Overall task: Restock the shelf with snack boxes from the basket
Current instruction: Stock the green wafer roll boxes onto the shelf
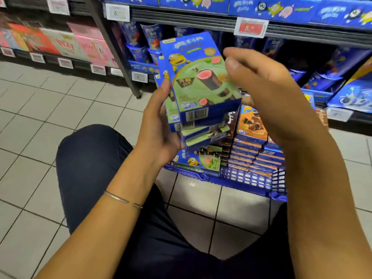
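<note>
My left hand [159, 125] grips a small stack of blue-and-green snack boxes [199, 77], tilted upright above the basket. My right hand [267, 97] hovers just right of the stack, fingers loosely curled, blurred, holding nothing that I can see. Below them sits the blue plastic basket [247, 178] on the floor, filled with more green boxes [201, 160] on the left and several orange-brown boxes [251, 125] stacked on the right. The shelf [302, 31] behind holds blue snack tubs and boxes.
A second shelf unit [60, 43] at the left carries pink and red boxes. A dark metal upright [118, 55] with a foot separates the two units. White tiled floor [50, 117] lies to the left. My knees in dark trousers [90, 158] are bent in front.
</note>
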